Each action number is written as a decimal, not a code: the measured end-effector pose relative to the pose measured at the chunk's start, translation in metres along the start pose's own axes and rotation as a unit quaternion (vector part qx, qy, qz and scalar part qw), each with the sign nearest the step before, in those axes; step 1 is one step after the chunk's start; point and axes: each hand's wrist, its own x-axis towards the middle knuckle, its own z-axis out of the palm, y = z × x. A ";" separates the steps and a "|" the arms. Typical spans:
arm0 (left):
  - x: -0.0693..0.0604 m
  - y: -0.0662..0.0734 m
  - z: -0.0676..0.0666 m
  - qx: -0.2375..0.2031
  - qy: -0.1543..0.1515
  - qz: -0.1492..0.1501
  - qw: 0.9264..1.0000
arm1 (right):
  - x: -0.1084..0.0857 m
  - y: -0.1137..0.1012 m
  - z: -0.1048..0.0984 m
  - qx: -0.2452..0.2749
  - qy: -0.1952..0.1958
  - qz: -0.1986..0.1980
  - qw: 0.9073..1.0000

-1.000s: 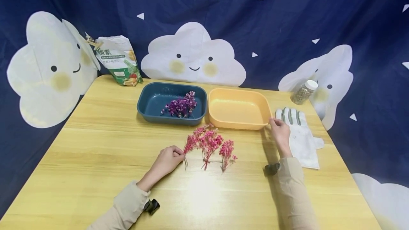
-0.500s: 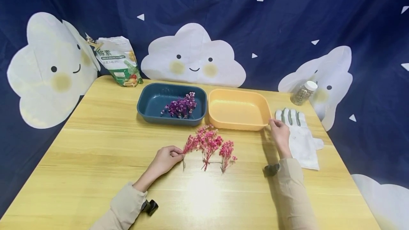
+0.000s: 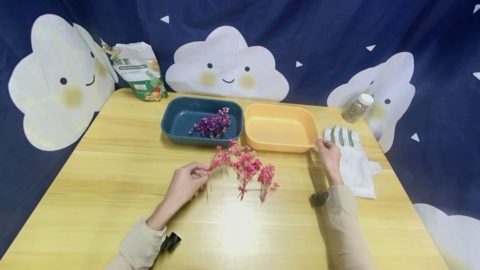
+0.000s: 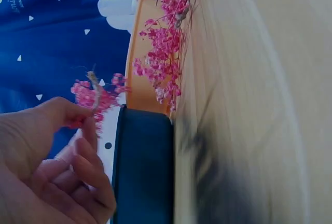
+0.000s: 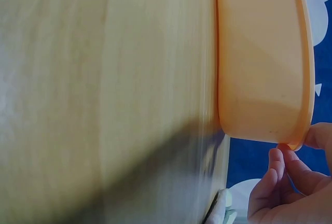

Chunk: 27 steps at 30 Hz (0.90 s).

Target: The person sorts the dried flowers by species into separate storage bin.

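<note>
Since the earlier frame, the left hand (image 3: 189, 181) and its pink sprig (image 3: 219, 158) have shifted left and a bit up in the head view, off the desk (image 3: 93, 182). The right hand (image 3: 328, 156) hasn't moved; same for the other two sprigs, lower centre (image 3: 245, 169) and just right of it (image 3: 266, 177).

Left hand: thumb and forefinger pinched together on the sprig's stem end, other fingers loosely bent. Right hand: clamped on the rim of the yellow bin (image 3: 279, 130) at its near right corner. Held sprig sits mid-frame, below the blue bin (image 3: 181, 119), in neither bin. Left wrist view has it apart from the sprigs on the desk, a bit of twine near the pinch.

Doing this well, my read: pinch low on the stems, light grip, since dry heads likely shed. Lift straight up before going sideways so blooms don't snag the neighbour; keep the head tipped away from the fingers. Right hand only needs to steady the rim, no pulling.

Counts: pink sprigs 3 (1 held, 2 on desk). Purple clump (image 3: 213, 125) 1, right half of blue bin; can't tell how many stems. Bins 2, side by side, upper centre. Glove (image 3: 355, 169) 1 visible, right side. Jar (image 3: 354, 111) 1, upper right. Bag (image 3: 139, 73) 1, upper left. Hands 2.
</note>
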 end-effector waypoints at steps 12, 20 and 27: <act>0.018 0.011 0.013 -0.075 0.043 0.059 0.995 | 0.001 0.002 0.000 0.001 0.009 0.003 1.000; 0.037 0.024 0.033 -0.088 0.041 0.097 0.991 | 0.002 0.001 0.000 0.000 0.013 0.000 1.000; 0.057 0.033 0.053 -0.084 0.044 0.115 0.989 | 0.000 0.003 0.000 0.004 -0.002 0.002 1.000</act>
